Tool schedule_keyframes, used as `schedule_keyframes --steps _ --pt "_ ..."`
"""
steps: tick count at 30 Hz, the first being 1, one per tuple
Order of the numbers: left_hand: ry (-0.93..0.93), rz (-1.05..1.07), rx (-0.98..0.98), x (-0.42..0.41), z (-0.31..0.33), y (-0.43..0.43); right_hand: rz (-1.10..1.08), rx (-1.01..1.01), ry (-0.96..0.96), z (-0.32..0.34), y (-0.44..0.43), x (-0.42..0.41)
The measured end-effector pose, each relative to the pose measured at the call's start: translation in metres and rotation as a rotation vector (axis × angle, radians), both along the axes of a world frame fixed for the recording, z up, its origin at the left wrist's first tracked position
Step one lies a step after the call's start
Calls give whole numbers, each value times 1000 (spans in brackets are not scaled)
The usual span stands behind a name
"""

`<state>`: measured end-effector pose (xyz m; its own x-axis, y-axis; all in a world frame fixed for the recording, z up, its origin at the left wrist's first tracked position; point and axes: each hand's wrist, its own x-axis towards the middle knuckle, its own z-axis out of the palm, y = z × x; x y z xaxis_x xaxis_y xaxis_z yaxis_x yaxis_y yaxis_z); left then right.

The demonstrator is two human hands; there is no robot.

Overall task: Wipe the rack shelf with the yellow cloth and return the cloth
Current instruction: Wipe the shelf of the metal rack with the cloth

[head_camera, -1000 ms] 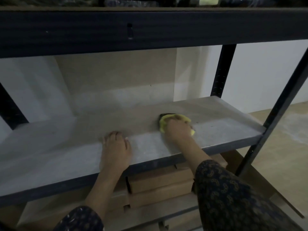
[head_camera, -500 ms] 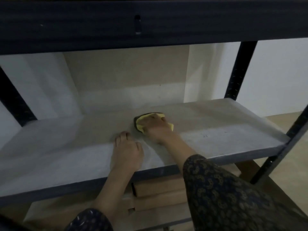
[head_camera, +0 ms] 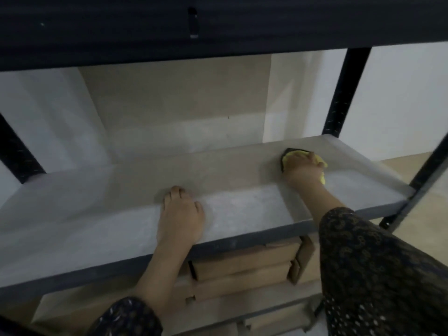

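The grey rack shelf [head_camera: 97, 214] runs across the head view. Far on its right side lies the yellow cloth [head_camera: 294, 155], bunched under my right hand [head_camera: 301, 169], which grips it and presses it onto the board; only yellow edges show in front of and beside the fingers. A dark patch shows at the cloth's left edge. My left hand [head_camera: 180, 212] rests flat on the shelf near its front edge, fingers straight, holding nothing.
A dark beam of the shelf above [head_camera: 218, 20] hangs low over the work area. Black uprights stand at the back right [head_camera: 344, 93] and front right [head_camera: 424, 170]. Cardboard boxes [head_camera: 244, 265] are stacked on the level below. A pale wall lies behind.
My right hand slid the cloth from the shelf's middle out to the far right and deeper. The left hand stayed planted on the shelf.
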<state>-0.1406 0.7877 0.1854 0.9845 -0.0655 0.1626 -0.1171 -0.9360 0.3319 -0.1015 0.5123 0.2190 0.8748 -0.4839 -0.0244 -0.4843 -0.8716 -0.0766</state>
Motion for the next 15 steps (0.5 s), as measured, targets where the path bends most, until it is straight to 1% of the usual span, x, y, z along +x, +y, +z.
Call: schedule_keyframes --steps 4,6,8,10,12,15 --pt "34 -34 -2 -3 2 0 -161 -63 14 0 -35 -52" --pt "52 -37 7 -5 5 0 -213 -54 27 3 -42 -70" --pt "54 -31 31 -7 7 -4 -212 -10 -52 6 -45 -76" --pt "9 -57 56 -12 9 -20 -106 -53 -176 10 -39 -74" --pt "-51 -151 57 -17 12 -51 63 -23 -265 14 -23 -64" --pt "-97 -292 28 -19 17 -114 412 74 -141 2 2 -46"
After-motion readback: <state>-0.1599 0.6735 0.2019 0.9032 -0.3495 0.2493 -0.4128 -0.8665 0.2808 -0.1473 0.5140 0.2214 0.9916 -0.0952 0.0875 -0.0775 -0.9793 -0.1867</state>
